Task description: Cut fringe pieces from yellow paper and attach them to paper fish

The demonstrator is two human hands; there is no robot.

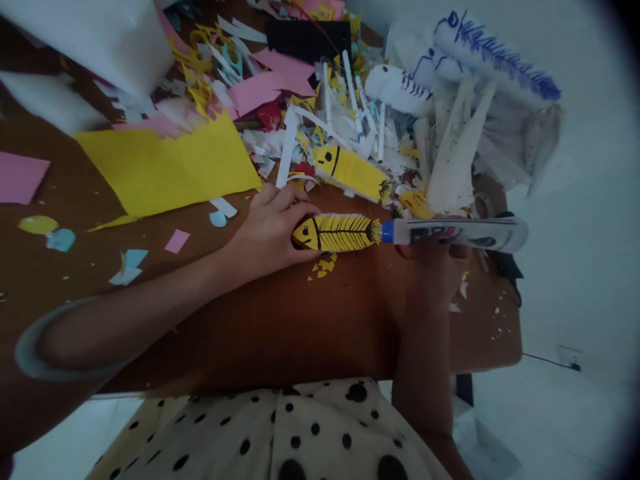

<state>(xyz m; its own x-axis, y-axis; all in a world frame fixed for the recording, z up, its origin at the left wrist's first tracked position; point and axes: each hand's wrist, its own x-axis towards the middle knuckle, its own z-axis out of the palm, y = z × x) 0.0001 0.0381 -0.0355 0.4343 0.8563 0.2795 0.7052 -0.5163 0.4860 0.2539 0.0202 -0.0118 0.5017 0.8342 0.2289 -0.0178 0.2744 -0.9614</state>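
My left hand (280, 230) pinches the head end of a yellow paper fish (345, 232) between thumb and fingers. Black lines mark its eye, gill and ribs, and its tail edge is cut into a fringe. My right hand (435, 267) is wrapped round a white glue bottle (460, 233) lying nearly level. The bottle's blue tip (387, 232) points left and meets the fish's fringed tail; whether glue is coming out cannot be seen. Small yellow paper scraps (324, 267) lie on the table just below the fish.
Another yellow paper fish (350, 172) lies behind, beside heaped paper cuttings and white markers (353, 90). A yellow sheet (175, 163) covers the left. White fish with blue drawing (495, 60) rest at back right. The brown table (300, 327) ends at right.
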